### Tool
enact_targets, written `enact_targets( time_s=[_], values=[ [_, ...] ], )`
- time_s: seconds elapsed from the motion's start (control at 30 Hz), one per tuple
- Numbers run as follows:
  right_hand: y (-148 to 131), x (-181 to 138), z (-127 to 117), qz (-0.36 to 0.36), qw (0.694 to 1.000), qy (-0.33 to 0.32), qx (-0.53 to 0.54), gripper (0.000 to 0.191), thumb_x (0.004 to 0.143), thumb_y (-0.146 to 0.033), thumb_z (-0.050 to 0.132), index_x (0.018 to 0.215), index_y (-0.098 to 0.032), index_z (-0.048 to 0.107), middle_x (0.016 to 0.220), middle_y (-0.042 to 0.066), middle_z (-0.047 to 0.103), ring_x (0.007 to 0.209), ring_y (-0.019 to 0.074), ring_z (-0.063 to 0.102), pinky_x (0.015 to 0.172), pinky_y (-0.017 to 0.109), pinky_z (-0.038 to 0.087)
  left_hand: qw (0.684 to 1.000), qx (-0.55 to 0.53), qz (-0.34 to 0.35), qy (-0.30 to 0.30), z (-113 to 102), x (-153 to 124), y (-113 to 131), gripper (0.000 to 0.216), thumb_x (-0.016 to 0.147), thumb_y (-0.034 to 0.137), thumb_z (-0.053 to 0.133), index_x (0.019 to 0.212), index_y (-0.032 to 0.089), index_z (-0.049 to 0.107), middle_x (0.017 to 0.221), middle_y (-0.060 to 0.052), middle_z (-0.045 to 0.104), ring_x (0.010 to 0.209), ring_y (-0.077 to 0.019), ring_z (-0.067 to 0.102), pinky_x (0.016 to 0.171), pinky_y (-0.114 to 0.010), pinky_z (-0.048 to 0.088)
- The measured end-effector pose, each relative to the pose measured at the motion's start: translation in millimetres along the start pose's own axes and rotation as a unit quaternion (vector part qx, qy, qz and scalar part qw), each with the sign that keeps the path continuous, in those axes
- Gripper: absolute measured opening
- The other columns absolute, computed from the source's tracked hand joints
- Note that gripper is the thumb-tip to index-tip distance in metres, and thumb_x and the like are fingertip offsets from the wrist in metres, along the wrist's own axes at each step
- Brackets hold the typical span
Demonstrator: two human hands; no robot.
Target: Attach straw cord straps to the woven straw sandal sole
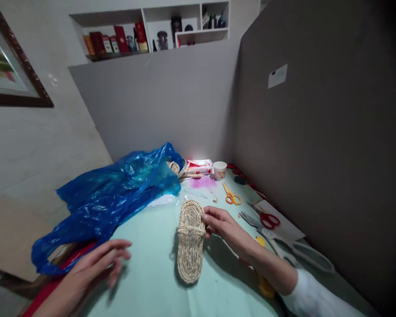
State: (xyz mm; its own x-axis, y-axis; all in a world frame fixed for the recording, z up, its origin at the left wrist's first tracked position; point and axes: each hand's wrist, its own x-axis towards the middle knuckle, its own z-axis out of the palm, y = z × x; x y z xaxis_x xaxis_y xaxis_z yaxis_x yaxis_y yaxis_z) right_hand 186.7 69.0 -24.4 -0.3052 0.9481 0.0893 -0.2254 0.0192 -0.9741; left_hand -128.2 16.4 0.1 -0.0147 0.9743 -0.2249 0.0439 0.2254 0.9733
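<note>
One bare left hand (pixel 94 265) is held with its fingers loosely spread over the left side of a pale green tabletop (pixel 148 264), near a crumpled blue plastic bag (pixel 115 193). Mid-table, a long, rounded sandal of coiled tan straw (pixel 190 255) is pinched at its right edge by the bare right hand (pixel 222 222). Red-handled metal scissors (pixel 269 221) are laid rightward; farther back, yellow-orange scissors (pixel 230 196) and a white patterned paper cup (pixel 219 171) are seen.

Right hand (pixel 225 223) in pinch grip
</note>
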Motion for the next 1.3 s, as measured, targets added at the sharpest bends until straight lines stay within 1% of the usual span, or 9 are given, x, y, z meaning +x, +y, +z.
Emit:
enact_targets(
  time_s=[0.17, 0.3, 0.4, 0.6, 0.73, 0.93, 1.07, 1.2, 1.3],
  values=[
    [7.8, -0.6, 11.8, 0.043, 0.997, -0.043, -0.041, 0.031, 0.082, -0.048, 0.064, 0.08, -0.017, 0.059, 0.071, -0.001, 0.054, 0.061, 0.0122, 0.051, 0.063, 0.028, 0.044, 0.992, -0.041, 0.021, -0.119, 70.5, 38.8, -0.3, 0.057, 0.086, 0.049, 0.06, 0.132, 0.018, 0.054, 0.122, -0.016, 0.065, 0.103, -0.0266, 0.064, 0.084, -0.035, 0.05],
    [23.6, 7.1, 11.8, 0.083, 0.989, -0.07, -0.104, 0.029, 0.085, -0.046, 0.058, 0.08, -0.018, 0.057, 0.066, 0.0, 0.057, 0.056, 0.0144, 0.055, 0.06, 0.03, 0.045, 0.98, -0.082, -0.033, -0.179, 99.5, 45.3, -4.6, 0.063, 0.091, 0.047, 0.054, 0.145, 0.02, 0.038, 0.129, -0.013, 0.064, 0.116, -0.0267, 0.06, 0.102, -0.037, 0.039],
    [30.2, 13.0, 10.4, 0.105, 0.977, -0.077, -0.168, 0.023, 0.089, -0.039, 0.053, 0.082, -0.018, 0.057, 0.066, 0.001, 0.061, 0.057, 0.0174, 0.061, 0.058, 0.03, 0.046, 0.981, -0.087, -0.043, -0.168, 101.8, 49.9, -17.0, 0.063, 0.091, 0.048, 0.053, 0.145, 0.019, 0.038, 0.135, -0.013, 0.06, 0.12, -0.0291, 0.057, 0.105, -0.041, 0.037],
    [14.6, 11.1, 8.0, 0.087, 0.942, -0.054, -0.32, 0.013, 0.089, -0.032, 0.056, 0.085, -0.022, 0.063, 0.064, 0.002, 0.063, 0.061, 0.0197, 0.057, 0.062, 0.032, 0.039, 0.993, 0.002, 0.007, -0.116, 99.8, 62.8, -34.9, 0.051, 0.088, 0.044, 0.06, 0.132, 0.018, 0.056, 0.141, -0.011, 0.057, 0.131, -0.0277, 0.048, 0.11, -0.036, 0.032],
    [0.6, 5.5, -7.9, 0.059, 0.923, -0.029, -0.379, 0.024, 0.091, -0.032, 0.055, 0.112, -0.026, 0.063, 0.09, 0.005, 0.069, 0.079, 0.0225, 0.059, 0.071, 0.034, 0.04, 0.996, -0.007, -0.015, -0.089, 97.5, 62.3, -31.6, 0.046, 0.085, 0.04, 0.065, 0.125, 0.02, 0.061, 0.131, -0.009, 0.064, 0.122, -0.0272, 0.055, 0.097, -0.031, 0.044],
    [-12.9, 6.2, -43.1, 0.046, 0.945, 0.017, -0.322, 0.027, 0.093, -0.041, 0.051, 0.106, -0.021, 0.063, 0.087, 0.006, 0.071, 0.073, 0.0218, 0.066, 0.067, 0.034, 0.049, 0.991, -0.119, -0.049, -0.027, 83.9, 65.3, -23.6, 0.038, 0.082, 0.025, 0.07, 0.119, 0.025, 0.062, 0.105, -0.002, 0.07, 0.101, -0.0158, 0.064, 0.081, -0.017, 0.051],
    [-20.5, 7.7, -59.0, 0.035, 0.941, 0.041, -0.334, 0.026, 0.094, -0.039, 0.05, 0.106, -0.019, 0.063, 0.098, 0.008, 0.07, 0.078, 0.0211, 0.068, 0.069, 0.033, 0.052, 0.98, -0.184, -0.074, 0.014, 79.3, 72.8, -19.0, 0.027, 0.081, 0.005, 0.063, 0.106, 0.016, 0.068, 0.096, -0.007, 0.071, 0.078, -0.0139, 0.068, 0.069, -0.019, 0.057],
    [-25.1, 7.2, -62.4, 0.031, 0.912, 0.032, -0.409, 0.027, 0.096, -0.036, 0.046, 0.106, -0.019, 0.063, 0.1, 0.007, 0.07, 0.078, 0.02, 0.068, 0.07, 0.032, 0.052, 0.967, -0.238, -0.092, 0.008, 77.9, 75.6, -16.5, 0.026, 0.082, -0.001, 0.054, 0.099, 0.009, 0.07, 0.085, -0.012, 0.07, 0.067, -0.0162, 0.069, 0.063, -0.026, 0.06],
    [-26.7, 8.6, -47.5, 0.018, 0.861, -0.025, -0.507, 0.026, 0.096, -0.027, 0.044, 0.112, -0.021, 0.063, 0.102, 0.007, 0.07, 0.087, 0.0217, 0.066, 0.076, 0.034, 0.051, 0.961, -0.259, -0.098, -0.004, 77.3, 74.3, -14.7, 0.027, 0.081, -0.004, 0.053, 0.097, 0.008, 0.071, 0.08, -0.01, 0.068, 0.061, -0.0137, 0.067, 0.058, -0.021, 0.058]
  ],
)
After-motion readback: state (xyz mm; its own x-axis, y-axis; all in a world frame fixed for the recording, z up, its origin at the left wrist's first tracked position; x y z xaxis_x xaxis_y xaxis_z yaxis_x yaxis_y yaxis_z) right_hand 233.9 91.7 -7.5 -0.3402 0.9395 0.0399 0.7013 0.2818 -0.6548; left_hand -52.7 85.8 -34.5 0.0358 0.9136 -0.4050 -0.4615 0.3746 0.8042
